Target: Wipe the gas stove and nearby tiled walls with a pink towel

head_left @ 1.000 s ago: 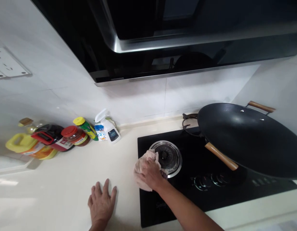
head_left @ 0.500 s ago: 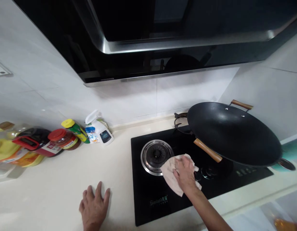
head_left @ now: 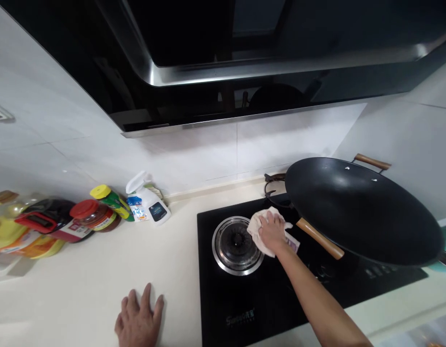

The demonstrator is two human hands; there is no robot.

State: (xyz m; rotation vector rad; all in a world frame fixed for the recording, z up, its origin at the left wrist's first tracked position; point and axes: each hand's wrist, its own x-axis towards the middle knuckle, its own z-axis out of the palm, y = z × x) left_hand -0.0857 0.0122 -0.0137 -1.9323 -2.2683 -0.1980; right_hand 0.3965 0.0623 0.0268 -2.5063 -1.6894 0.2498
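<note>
My right hand (head_left: pixel 273 232) presses a pale cleaning cloth (head_left: pixel 255 228) onto the black glass gas stove (head_left: pixel 226 299), its fingers bent over the cloth. The cloth lies at the right edge of the round left burner (head_left: pixel 237 245), with one corner sticking out beside my wrist. My left hand (head_left: pixel 139 319) rests palm down on the white countertop (head_left: pixel 172 270), fingers spread and nothing in them. A large black wok (head_left: pixel 356 207) with wooden handles covers the right side of the stove, its near handle (head_left: pixel 320 238) close to my right hand.
Along the wall at left stand a white spray bottle (head_left: pixel 153 205), a green bottle with a yellow cap (head_left: pixel 114 202), a red-lidded jar (head_left: pixel 96 217) and several larger bottles. A pot rack (head_left: pixel 275 189) sits behind the stove. The dark range hood (head_left: pixel 216 96) hangs low overhead.
My right hand has slid the cloth away from me, toward the back of the stove beside the burner. My left hand stays flat on the countertop. The view has shifted slightly.
</note>
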